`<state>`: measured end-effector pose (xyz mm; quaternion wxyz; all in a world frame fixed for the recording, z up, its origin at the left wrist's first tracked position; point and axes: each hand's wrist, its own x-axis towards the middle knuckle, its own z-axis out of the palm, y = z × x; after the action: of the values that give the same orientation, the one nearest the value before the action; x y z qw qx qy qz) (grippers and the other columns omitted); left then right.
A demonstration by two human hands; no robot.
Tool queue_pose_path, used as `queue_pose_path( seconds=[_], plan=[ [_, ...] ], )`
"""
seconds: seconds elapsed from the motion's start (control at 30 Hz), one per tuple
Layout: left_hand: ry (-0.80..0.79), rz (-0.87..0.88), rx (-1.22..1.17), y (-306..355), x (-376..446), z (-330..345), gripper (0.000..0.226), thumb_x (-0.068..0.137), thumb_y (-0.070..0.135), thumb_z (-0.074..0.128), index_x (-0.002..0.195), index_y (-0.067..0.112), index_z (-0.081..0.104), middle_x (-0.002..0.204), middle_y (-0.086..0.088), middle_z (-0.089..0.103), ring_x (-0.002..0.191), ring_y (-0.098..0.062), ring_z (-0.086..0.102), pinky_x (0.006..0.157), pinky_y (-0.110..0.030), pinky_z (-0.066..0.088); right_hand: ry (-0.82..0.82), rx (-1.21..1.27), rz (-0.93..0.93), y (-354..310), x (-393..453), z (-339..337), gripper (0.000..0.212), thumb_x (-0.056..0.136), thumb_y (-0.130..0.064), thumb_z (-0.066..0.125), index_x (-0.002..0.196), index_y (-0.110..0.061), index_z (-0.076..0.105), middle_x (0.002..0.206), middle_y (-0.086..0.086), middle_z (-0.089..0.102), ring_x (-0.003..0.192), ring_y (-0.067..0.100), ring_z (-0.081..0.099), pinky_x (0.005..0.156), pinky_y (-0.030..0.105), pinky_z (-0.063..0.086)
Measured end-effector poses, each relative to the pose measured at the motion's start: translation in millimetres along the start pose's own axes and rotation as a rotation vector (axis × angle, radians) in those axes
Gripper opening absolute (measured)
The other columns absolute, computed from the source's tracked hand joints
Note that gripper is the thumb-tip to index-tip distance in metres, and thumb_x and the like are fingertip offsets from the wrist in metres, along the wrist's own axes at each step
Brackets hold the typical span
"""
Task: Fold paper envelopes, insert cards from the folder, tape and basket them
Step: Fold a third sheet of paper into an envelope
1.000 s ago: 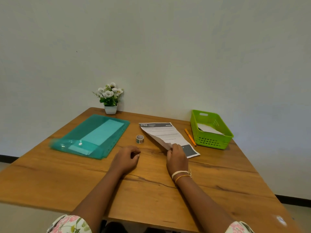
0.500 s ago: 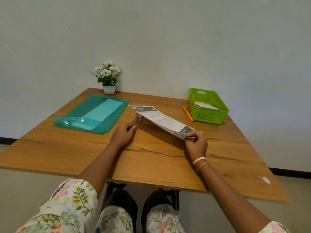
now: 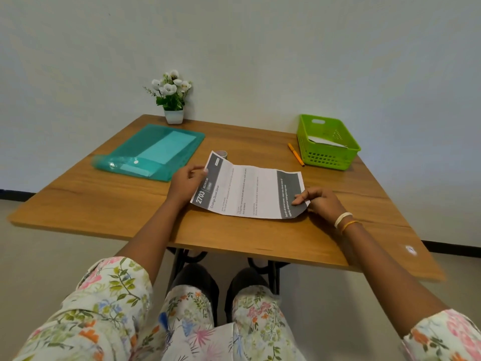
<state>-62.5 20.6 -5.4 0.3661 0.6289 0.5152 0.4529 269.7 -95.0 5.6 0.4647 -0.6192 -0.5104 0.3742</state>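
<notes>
A printed paper sheet [image 3: 250, 194] with grey bands lies sideways across the table's middle, its ends slightly lifted. My left hand [image 3: 186, 186] pinches its left end by the "2703" band. My right hand [image 3: 318, 203] pinches its right end at the near corner. A teal plastic folder [image 3: 153, 152] with pale cards inside lies at the left. A small tape roll [image 3: 221, 153] peeks out just behind the sheet's far left corner. The green basket [image 3: 328, 143] at the far right holds a white folded paper.
An orange pen [image 3: 296, 154] lies just left of the basket. A white pot of white flowers [image 3: 173, 100] stands at the back edge against the wall. The wooden table [image 3: 104, 204] has bare wood near its front edge; my knees are under it.
My right hand lifted the sheet and swung it sideways toward me. My left hand left the table and took the sheet's left end. The camera tilted down.
</notes>
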Motion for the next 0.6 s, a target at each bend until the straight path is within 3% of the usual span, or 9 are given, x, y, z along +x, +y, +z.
queue_pose_path(
  seconds=[0.07,0.17,0.23,0.3,0.43,0.6],
  plan=[
    [-0.026,0.005,0.064,-0.8,-1.5,-0.5,0.03,0.089,0.02,0.065,0.118,0.016,0.061,0.078,-0.005,0.07,0.068,-0.015,0.069,0.056,-0.026,0.05,0.066,0.194,0.073,-14.3,-7.7,2.2,0.04,0.068,0.025,0.031,0.066,0.007,0.067,0.087,0.028,0.068,0.088,0.039,0.065,0.081,0.052,0.056],
    [-0.045,0.023,0.123,-1.4,-1.6,0.0,0.038,0.087,0.015,0.066,0.125,0.017,0.059,0.072,-0.007,0.067,0.071,-0.021,0.069,0.057,-0.026,0.049,0.208,0.167,0.006,-29.9,-3.4,12.2,0.037,0.077,0.018,0.033,0.066,0.006,0.067,0.076,0.02,0.069,0.074,0.034,0.066,0.067,0.041,0.06],
    [-0.052,0.023,0.128,-1.8,-1.1,0.8,0.038,0.087,0.014,0.065,0.125,0.018,0.059,0.068,-0.004,0.064,0.073,-0.024,0.069,0.056,-0.027,0.048,0.211,-0.07,-0.062,-34.7,5.1,30.8,0.039,0.081,0.011,0.034,0.073,0.002,0.071,0.081,0.012,0.071,0.078,0.021,0.065,0.079,0.034,0.057],
    [-0.054,0.033,0.145,-3.2,-1.0,0.6,0.037,0.088,0.014,0.064,0.124,0.019,0.059,0.068,-0.003,0.062,0.074,-0.025,0.068,0.055,-0.026,0.047,0.146,-0.262,-0.105,-35.1,11.2,58.5,0.038,0.086,0.004,0.039,0.081,-0.011,0.074,0.093,0.003,0.072,0.092,0.014,0.063,0.092,0.034,0.051],
    [-0.053,0.047,0.167,-5.0,0.7,1.3,0.036,0.088,0.013,0.063,0.123,0.019,0.06,0.068,-0.001,0.061,0.071,-0.021,0.065,0.055,-0.023,0.043,-0.112,-0.528,-0.223,-42.3,12.2,116.4,0.032,0.092,-0.008,0.045,0.114,-0.018,0.065,0.128,0.004,0.06,0.119,0.021,0.053,0.101,0.032,0.04],
    [-0.045,0.061,0.168,-4.7,1.5,1.5,0.036,0.087,0.01,0.063,0.122,0.019,0.062,0.067,0.002,0.058,0.066,-0.014,0.058,0.055,-0.021,0.041,-0.233,-0.869,-0.377,-45.3,12.2,144.8,0.042,0.096,-0.026,0.044,0.136,-0.018,0.049,0.144,0.006,0.045,0.13,0.023,0.042,0.109,0.04,0.034]
  ],
)
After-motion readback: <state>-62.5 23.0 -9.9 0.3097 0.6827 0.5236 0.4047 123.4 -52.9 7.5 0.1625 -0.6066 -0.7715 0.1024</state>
